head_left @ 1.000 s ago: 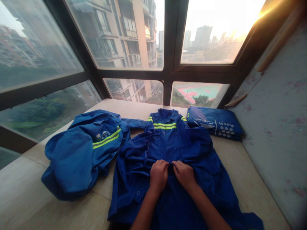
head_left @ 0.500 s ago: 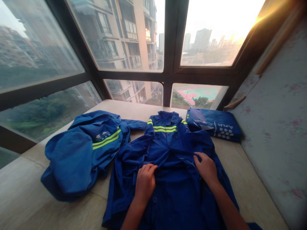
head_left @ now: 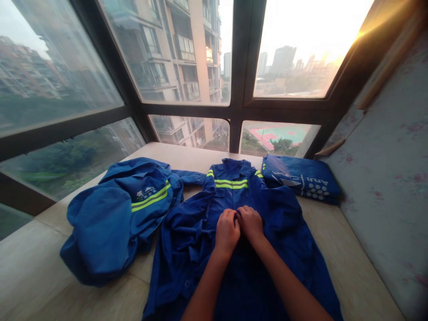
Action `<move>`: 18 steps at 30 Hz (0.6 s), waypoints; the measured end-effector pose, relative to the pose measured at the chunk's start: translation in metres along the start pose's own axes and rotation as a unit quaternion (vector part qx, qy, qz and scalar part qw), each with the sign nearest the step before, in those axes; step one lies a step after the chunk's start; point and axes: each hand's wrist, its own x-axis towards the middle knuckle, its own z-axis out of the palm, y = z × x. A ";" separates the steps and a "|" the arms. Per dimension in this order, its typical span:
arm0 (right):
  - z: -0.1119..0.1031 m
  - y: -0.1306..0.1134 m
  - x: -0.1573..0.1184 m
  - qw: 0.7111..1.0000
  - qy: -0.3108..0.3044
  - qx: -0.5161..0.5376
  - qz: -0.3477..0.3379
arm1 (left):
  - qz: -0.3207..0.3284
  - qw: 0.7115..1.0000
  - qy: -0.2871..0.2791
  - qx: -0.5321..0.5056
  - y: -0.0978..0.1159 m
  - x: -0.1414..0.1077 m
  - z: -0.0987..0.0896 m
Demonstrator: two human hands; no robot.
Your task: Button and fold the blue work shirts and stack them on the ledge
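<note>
On a ledge, a jacket is spread centrally, its front pinched by the fingers of the left hand and right hand, side by side. Another jacket is bunched at left; folded cloth is laid far right.

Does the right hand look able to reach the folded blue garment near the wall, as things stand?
Probably yes: the right hand is the nearer one to the folded garment, and only low cloth of the jacket seems to lie between. It would first have to leave the jacket's front.
</note>
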 end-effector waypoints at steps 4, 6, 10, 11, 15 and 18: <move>0.018 0.028 -0.001 0.999 0.013 0.052 0.008 | -0.002 1.000 -0.009 0.015 -0.013 0.010 0.019; 0.021 0.035 -0.003 0.997 0.019 0.074 0.001 | -0.001 1.000 -0.011 0.021 -0.017 0.012 0.024; 0.023 0.040 -0.003 0.994 0.020 0.102 -0.017 | 0.003 1.000 -0.013 0.025 -0.024 0.014 0.027; 0.024 0.041 -0.003 0.994 0.020 0.104 -0.020 | 0.004 1.000 -0.013 0.025 -0.025 0.014 0.027; 0.026 0.042 -0.003 0.995 0.019 0.100 -0.024 | 0.005 1.000 -0.015 0.024 -0.029 0.016 0.028; 0.027 0.040 -0.003 0.996 0.015 0.084 -0.025 | 0.005 1.000 -0.017 0.021 -0.030 0.018 0.028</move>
